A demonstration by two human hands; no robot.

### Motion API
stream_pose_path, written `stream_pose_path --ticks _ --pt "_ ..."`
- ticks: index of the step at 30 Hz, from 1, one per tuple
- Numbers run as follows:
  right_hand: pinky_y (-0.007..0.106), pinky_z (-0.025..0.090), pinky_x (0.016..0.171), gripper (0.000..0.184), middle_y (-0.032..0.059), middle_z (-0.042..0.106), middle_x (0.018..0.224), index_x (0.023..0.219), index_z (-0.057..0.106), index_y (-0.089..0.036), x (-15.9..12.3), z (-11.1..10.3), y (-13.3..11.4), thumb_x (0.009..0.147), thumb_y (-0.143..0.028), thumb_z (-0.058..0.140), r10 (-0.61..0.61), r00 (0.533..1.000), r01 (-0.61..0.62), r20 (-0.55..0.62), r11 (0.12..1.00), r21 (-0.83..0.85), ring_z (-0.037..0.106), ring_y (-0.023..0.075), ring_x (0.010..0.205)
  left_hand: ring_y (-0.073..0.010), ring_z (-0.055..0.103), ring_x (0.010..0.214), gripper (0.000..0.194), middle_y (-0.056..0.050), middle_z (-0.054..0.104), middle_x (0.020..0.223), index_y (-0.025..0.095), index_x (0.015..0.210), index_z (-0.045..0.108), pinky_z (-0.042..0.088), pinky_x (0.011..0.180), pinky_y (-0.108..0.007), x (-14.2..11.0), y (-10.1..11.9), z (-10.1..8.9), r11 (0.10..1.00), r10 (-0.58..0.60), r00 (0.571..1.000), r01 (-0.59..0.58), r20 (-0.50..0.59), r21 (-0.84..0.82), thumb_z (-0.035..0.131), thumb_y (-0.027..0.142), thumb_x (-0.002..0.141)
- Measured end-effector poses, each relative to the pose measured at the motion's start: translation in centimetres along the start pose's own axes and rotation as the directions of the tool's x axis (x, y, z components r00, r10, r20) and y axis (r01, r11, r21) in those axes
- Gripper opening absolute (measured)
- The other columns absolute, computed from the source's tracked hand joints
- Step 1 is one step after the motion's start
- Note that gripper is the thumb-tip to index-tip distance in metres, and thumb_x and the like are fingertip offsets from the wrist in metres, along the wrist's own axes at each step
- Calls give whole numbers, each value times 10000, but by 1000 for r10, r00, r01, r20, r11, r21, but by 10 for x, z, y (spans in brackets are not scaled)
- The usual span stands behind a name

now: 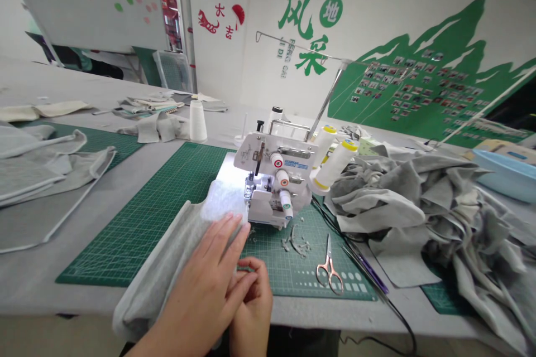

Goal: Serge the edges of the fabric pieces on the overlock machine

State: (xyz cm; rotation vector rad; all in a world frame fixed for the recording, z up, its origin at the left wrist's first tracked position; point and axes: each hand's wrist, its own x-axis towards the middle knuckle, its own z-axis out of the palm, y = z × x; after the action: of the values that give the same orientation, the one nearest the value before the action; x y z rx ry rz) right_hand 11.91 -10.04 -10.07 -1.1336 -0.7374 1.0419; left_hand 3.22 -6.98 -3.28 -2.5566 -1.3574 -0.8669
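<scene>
**Grey fabric [176, 251] under hands at the overlocker [272, 178]**

The fabric ran from the overlocker's presser foot toward the table's near edge. The left hand [205, 279] lay flat on it, fingers extended and grasping nothing. The right hand [253, 304] sat just below, its fingers [247, 264] curled; whether they pinched the fabric could not be told.

Right of the overlocker stood white thread cones [337, 164], then a heap of grey cloth [397, 201] and a blue tub [508, 175], its contents hidden. Far left of it stood a clear bin [173, 70]. Scissors [329, 268] lay on the green mat [138, 234] near its front. The overlocker's blue label [295, 163] was unreadable; the wall [259, 83] behind it read 风采 and 基地 in green, 大吉 in red.
</scene>
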Motion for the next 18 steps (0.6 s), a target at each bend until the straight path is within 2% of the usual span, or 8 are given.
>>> stream_pose_path --ticks 3,6,9,14,18 --pt "270 499 622 232 -9 638 676 986 624 -186 1 -4 2 834 -355 672 61 994 -62 90 998 10 589 174 622 -302 367 1448 594 -121 408 1566 168 1486 398 377 1156 -510 1 -2 2 1000 6 1000 -6 10 0 556 267 922" --pt "267 483 640 125 11 640 720 827 646 -172 3 -5 0 770 -278 681 64 989 -62 130 998 -18 571 177 684 -287 391 1434 606 -125 454 1536 146 1486 393 327 1187 -503 3 -5 4 1000 29 999 -29 -13 10 547 245 908" --pt "250 448 610 97 -11 588 677 710 596 -183 4 -2 -3 726 -238 674 47 994 -47 98 999 -5 515 159 663 -278 416 1418 597 -137 481 1514 121 1479 400 310 1196 -482 6 -8 4 999 48 998 -47 -44 22 536 242 909" --pt "233 426 576 220 -37 520 651 671 531 -201 6 4 -6 742 -290 720 2 998 -1 58 1000 -8 458 139 635 -274 433 1405 560 -127 503 1497 139 1450 445 317 1190 -478 10 -11 5 998 49 998 -48 -43 33 561 262 917" --pt "213 450 573 214 -50 539 685 801 577 -210 6 4 -2 769 -314 762 -44 999 43 10 996 83 507 127 623 -290 450 1392 566 -146 508 1492 122 1446 454 335 1176 -499 16 -14 5 997 60 998 -59 -31 46 576 305 924"
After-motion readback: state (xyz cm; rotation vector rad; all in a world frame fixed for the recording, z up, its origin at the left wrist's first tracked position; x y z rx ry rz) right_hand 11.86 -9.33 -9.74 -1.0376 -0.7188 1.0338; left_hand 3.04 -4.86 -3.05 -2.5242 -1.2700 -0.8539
